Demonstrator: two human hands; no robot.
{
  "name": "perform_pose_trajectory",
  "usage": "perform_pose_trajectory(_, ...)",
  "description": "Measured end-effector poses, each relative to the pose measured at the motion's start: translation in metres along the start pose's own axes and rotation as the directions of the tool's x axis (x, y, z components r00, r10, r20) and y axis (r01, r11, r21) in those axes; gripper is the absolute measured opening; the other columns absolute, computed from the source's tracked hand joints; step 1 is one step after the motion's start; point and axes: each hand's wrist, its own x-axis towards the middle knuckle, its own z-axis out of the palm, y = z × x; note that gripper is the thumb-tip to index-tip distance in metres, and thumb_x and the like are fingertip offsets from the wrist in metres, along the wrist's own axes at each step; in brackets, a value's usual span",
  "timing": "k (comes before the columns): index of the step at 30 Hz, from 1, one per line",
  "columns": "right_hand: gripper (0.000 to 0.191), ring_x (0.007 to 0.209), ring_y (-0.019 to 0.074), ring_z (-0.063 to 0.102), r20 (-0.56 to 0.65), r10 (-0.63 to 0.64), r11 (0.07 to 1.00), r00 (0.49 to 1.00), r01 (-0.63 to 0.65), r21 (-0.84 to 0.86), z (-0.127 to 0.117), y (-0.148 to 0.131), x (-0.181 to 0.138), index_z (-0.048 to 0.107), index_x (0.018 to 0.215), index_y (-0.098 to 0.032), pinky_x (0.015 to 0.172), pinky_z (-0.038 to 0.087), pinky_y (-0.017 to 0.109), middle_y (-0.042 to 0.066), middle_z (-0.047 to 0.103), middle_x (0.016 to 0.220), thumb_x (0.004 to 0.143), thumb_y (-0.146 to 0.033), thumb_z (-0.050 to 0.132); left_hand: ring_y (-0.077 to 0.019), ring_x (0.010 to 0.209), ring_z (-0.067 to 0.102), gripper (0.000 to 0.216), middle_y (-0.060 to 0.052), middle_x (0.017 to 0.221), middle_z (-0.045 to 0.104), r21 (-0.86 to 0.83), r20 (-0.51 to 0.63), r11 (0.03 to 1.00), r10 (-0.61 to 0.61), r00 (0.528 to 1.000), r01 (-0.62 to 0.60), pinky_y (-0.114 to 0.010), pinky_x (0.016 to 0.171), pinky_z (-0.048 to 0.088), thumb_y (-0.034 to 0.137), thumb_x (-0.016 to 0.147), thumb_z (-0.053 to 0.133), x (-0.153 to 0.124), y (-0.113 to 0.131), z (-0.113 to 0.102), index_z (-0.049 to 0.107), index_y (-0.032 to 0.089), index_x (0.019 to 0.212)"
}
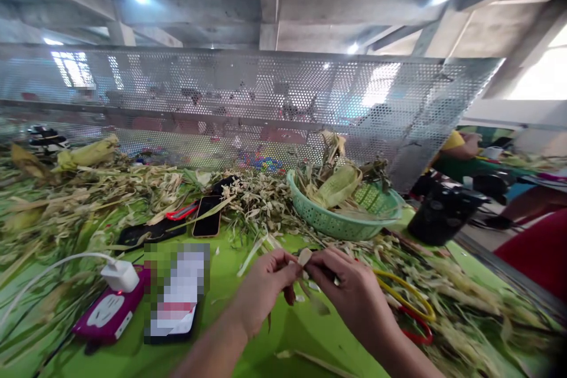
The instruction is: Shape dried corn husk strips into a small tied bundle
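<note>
Both of my hands meet above the green tabletop [239, 336]. Thumb and fingers of my left hand [266, 283] pinch one side of a small pale piece of dried corn husk [304, 257]. My right hand [348, 283] pinches the same piece from the other side, fingertips close to the left thumb. Below the fingers lie a few husk scraps, and a thin husk strip [319, 361] rests near the front edge. Just right of my right hand are yellow scissor-like handle loops [410, 295] and a red loop [419, 331], partly covered by husks.
A green plastic basket [305, 212] holds dry husks. On the left are a purple power strip [106, 313] with a white charger [119, 276], a blurred phone [179, 295] and a dark phone [206, 217]. A black bin [443, 212] stands right; perforated metal [221, 88] spans the back.
</note>
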Motion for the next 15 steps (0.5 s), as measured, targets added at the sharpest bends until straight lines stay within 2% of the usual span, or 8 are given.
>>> perform_pose_trajectory(5,0.014,0.068,0.0155,0.059,0.017,0.053,0.992,0.998,-0.055,0.115,-0.0010,-0.0004,0.0016,0.066,0.080,-0.022,0.065,0.043,0.023,0.001,0.065,0.074,0.089,-0.027,0.056,-0.0079,0.059,0.047,0.033,-0.001,0.076,0.056,0.070,0.004,0.997,0.026,1.000,-0.026,-0.021,0.056,0.039,0.045,0.079,0.065,-0.0008,0.0033,-0.0003,0.063,0.013,0.085)
perform_pose_trajectory(10,0.018,0.068,0.0153,0.060,0.141,0.133,0.930,0.981,-0.173,0.323,-0.0008,0.0003,0.0033,0.064,0.083,-0.019,0.062,0.045,0.021,0.001,0.065,0.073,0.089,-0.034,0.056,-0.0110,0.066,0.051,0.034,-0.003,0.079,0.058,0.100,0.056,0.994,0.033,0.998,-0.039,-0.022,0.059,0.042,0.046,0.079,0.065,0.0004,0.0012,-0.0011,0.064,0.013,0.084)
perform_pose_trajectory(15,0.019,0.067,0.0156,0.058,0.096,0.177,0.923,0.979,-0.200,0.330,0.0048,0.0044,0.0007,0.064,0.078,-0.018,0.062,0.045,0.022,0.001,0.064,0.070,0.086,-0.034,0.059,-0.0125,0.065,0.054,0.034,-0.003,0.073,0.059,0.063,0.041,0.998,-0.020,0.999,0.017,-0.026,0.063,0.047,0.046,0.078,0.067,0.0025,-0.0054,-0.0004,0.061,0.012,0.082)
